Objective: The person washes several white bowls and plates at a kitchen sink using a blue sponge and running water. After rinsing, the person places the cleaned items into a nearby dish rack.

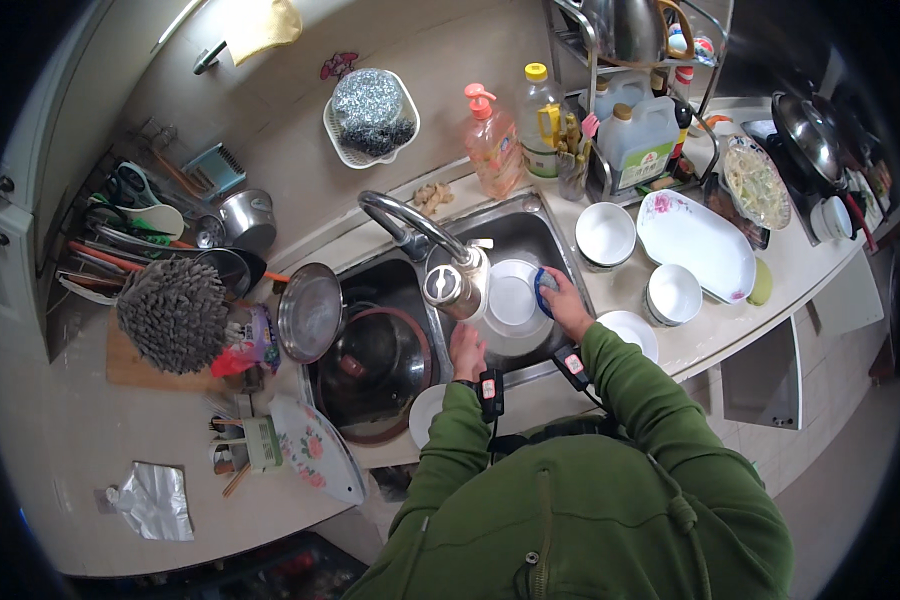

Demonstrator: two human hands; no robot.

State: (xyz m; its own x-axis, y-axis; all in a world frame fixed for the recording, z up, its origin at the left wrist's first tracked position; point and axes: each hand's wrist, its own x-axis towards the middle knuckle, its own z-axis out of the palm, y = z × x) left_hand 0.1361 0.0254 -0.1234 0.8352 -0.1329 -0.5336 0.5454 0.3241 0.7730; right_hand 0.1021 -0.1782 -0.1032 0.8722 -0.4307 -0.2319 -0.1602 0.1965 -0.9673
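Note:
In the head view my right hand (566, 301) holds a blue-rimmed grey scrubbing sponge (547, 291) at the right edge of a white plate (513, 298) in the right basin of the steel sink. My left hand (466, 351) is at that basin's left side, below the faucet filter (450, 289), which hides part of the basin. Its fingers are partly curled; whether they touch anything is not clear. A large glass pan lid (379, 375) with a reddish rim lies in the left basin. A round metal lid (310, 313) leans at the sink's left rim.
Stacked white bowls (605, 234), more bowls (674, 295), a rectangular platter (696, 244) and a white plate (630, 334) stand right of the sink. A pump bottle (492, 150) is behind it. The curved faucet (412, 214) arches over the basins. A cabinet door (763, 375) stands open at right.

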